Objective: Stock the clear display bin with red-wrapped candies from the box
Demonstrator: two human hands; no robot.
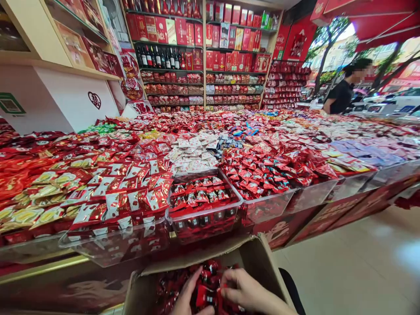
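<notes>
An open cardboard box (259, 258) sits at the bottom of the view, full of small red wrapped candies (210, 267). Both of my hands are down inside it. My left hand (187, 297) curls around a bunch of the red candies. My right hand (243, 288) presses against the same bunch from the right, fingers bent over the wrappers. Just beyond the box stands a clear plastic bin (203, 216), partly filled with the same kind of red candies.
A long display counter holds many clear bins heaped with red, white and purple wrapped sweets (272, 168). Shelves (203, 57) of red gift boxes and bottles line the back wall. A person in a black shirt (343, 94) stands at the far right. Tiled floor (357, 267) lies to the right.
</notes>
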